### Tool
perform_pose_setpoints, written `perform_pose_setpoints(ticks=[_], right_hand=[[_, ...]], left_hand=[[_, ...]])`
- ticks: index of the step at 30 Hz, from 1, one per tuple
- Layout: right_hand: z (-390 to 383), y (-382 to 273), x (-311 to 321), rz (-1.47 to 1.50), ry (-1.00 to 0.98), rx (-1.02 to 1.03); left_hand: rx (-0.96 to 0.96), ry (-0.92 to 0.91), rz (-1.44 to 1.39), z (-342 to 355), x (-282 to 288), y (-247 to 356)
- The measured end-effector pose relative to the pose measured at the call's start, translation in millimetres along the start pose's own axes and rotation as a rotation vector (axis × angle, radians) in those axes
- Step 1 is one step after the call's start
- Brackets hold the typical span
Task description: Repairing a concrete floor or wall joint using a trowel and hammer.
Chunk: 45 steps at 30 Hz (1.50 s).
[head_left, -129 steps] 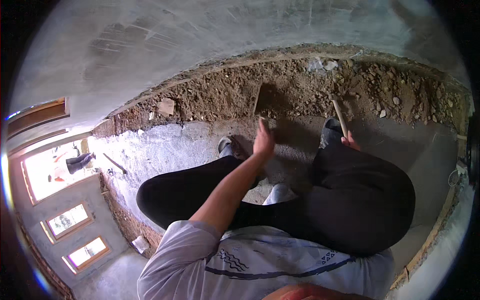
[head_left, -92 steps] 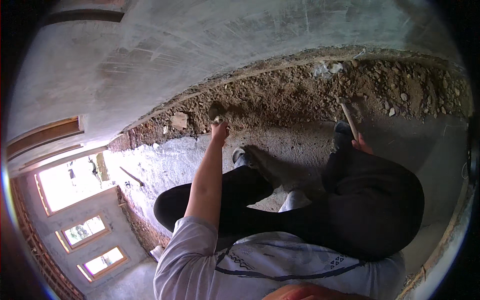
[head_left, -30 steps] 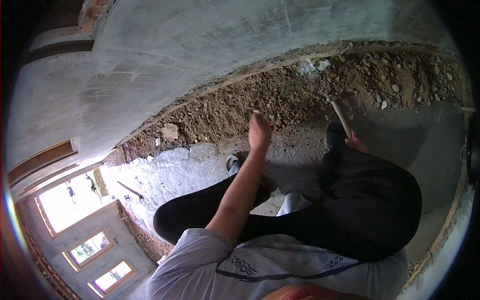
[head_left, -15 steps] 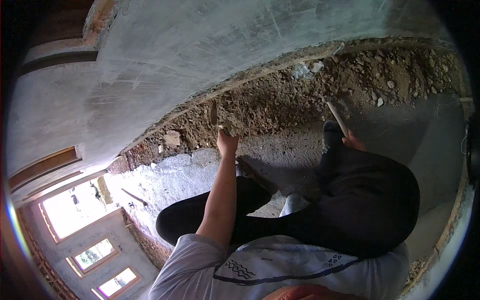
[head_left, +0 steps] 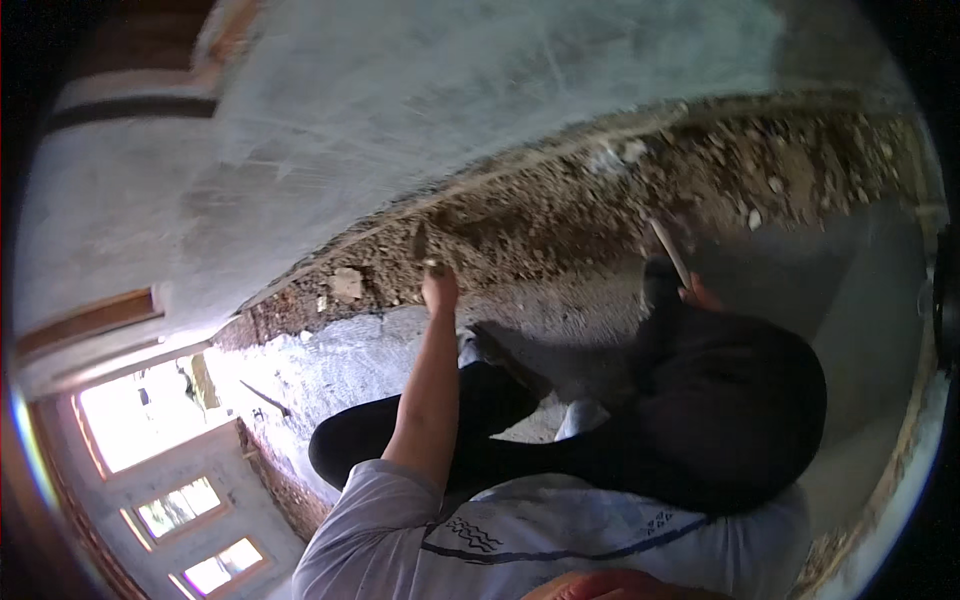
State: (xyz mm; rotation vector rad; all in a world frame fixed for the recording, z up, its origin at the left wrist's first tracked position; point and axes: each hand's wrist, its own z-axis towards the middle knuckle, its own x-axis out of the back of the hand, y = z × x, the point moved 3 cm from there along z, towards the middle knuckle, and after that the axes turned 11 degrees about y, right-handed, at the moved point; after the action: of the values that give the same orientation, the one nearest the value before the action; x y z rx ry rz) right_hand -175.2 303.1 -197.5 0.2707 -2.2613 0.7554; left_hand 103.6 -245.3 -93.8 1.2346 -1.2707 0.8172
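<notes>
My left hand [head_left: 440,290] is closed around the handle of a small trowel [head_left: 418,243]. The trowel's narrow dark blade points away from me, over the strip of loose soil and stones [head_left: 520,220] at the foot of the wall. On the right, my right hand [head_left: 704,296] grips a pale wooden-handled tool [head_left: 670,248], partly hidden behind my knee. The far end of that handle reaches the soil's near edge; its head is blurred and I cannot make out its kind.
A grey plastered wall [head_left: 450,110] rises beyond the soil. A flat pale fragment [head_left: 347,284] lies left of the trowel, and crumpled whitish material [head_left: 612,158] sits farther right. The concrete floor [head_left: 560,300] runs under my bent legs. Bright openings [head_left: 150,415] are at lower left.
My left hand and the trowel have shifted slightly left. The right hand keeps its hold on the wooden handle, whose far end sits a little lower in the picture. The whole view has moved slightly.
</notes>
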Motion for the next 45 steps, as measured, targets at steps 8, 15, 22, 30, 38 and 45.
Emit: perform_pose_setpoints(ticks=[8,15,22,30,38,45], right_hand=[[-47.0,9.2,0.1,0.559,0.302,-0.225],[-76.2,17.8,1.6,0.430,0.260,-0.358],[-48.1,17.0,-5.4,0.413,0.442,-0.058],[-45.0,-41.5,27.9,0.294,0.371,0.080],[-24.9,-134.8,98.2,-0.107,0.559,0.315],[-22.6,-88.5,122.0,-0.164,0.620,0.114]], left_hand=[[-0.138,0.002,-0.103,-18.7,-79.1,78.2],[-0.506,-0.404,0.055,-187.5,-121.9,205.9],[-0.690,-0.386,-0.037,-241.5,-86.9,238.2],[-0.389,-0.295,-0.172,-141.7,-2.9,158.1],[-0.461,0.034,-0.053,-82.2,6.1,48.2],[-0.483,-0.238,-0.215,-155.2,-14.5,82.2]])
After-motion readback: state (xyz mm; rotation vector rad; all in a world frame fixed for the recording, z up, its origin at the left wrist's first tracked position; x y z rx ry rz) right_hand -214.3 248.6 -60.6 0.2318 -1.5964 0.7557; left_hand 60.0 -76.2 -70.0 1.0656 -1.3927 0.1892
